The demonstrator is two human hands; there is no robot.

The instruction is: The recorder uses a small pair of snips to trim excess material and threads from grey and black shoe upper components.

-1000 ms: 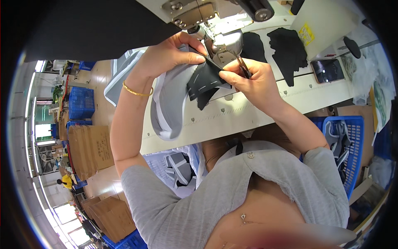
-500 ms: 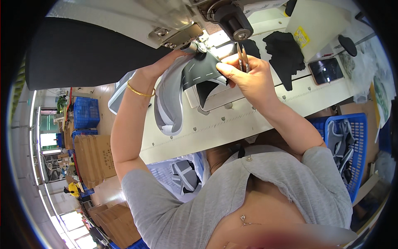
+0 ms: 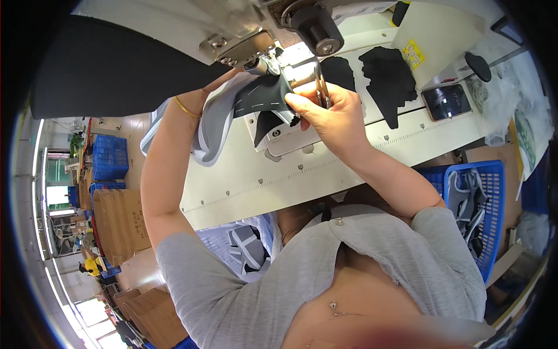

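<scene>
A dark grey fabric piece with white dash marks and light grey edging lies under the sewing machine's head. My right hand pinches its right edge between thumb and fingers. Metal thread snips are tucked in that same hand, blades pointing away from me. My left hand reaches in at the fabric's left side, close to the presser area. Its fingers are hidden by the machine and the fabric.
Black fabric cutouts and a phone lie on the white machine table, right side. A large black panel spans the upper left. Blue baskets with sewn pieces stand below, right and left. A clear plastic bag hangs far right.
The fabric has shifted left and away from me, its light grey end drawn up. My left hand has slid farther behind the machine head. My right hand keeps its pinch and the snips.
</scene>
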